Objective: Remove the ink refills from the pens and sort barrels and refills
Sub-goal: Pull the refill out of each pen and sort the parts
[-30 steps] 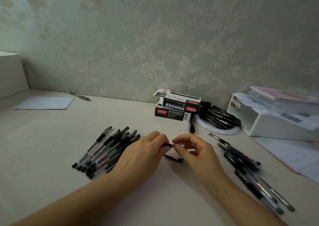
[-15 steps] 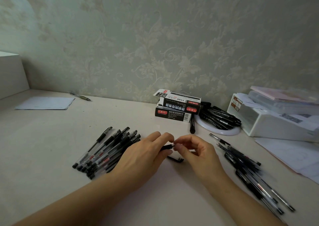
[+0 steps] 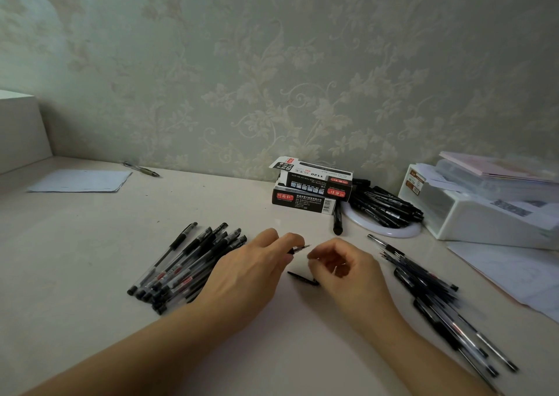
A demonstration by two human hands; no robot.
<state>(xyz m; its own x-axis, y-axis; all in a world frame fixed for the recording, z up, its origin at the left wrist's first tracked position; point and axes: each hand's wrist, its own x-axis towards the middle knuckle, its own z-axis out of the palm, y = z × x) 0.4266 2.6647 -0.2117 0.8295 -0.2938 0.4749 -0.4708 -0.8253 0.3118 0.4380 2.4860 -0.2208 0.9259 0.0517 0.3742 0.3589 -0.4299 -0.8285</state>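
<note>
My left hand (image 3: pixel 251 271) grips a pen (image 3: pixel 299 249) whose bare metal tip pokes out to the right past my fingers. My right hand (image 3: pixel 344 268) is curled a short gap to the right of that tip; whether it holds the small tip piece I cannot tell. A black cap (image 3: pixel 302 278) lies on the table between my hands. A pile of whole black pens (image 3: pixel 181 262) lies to the left, partly under my left hand. To the right lies a heap of barrels and thin refills (image 3: pixel 429 286).
Two stacked black pen boxes (image 3: pixel 308 190) stand at the back by the wall. A white round dish (image 3: pixel 384 229) holds more black pens (image 3: pixel 384 205). A white storage box (image 3: pixel 484 208) and papers (image 3: pixel 514 271) are at the right. A paper sheet (image 3: pixel 78 181) and a lone pen (image 3: pixel 142 169) lie far left.
My hands were joined at the pen's tip; now the right hand has pulled away to the right, and the pen's metal tip is exposed.
</note>
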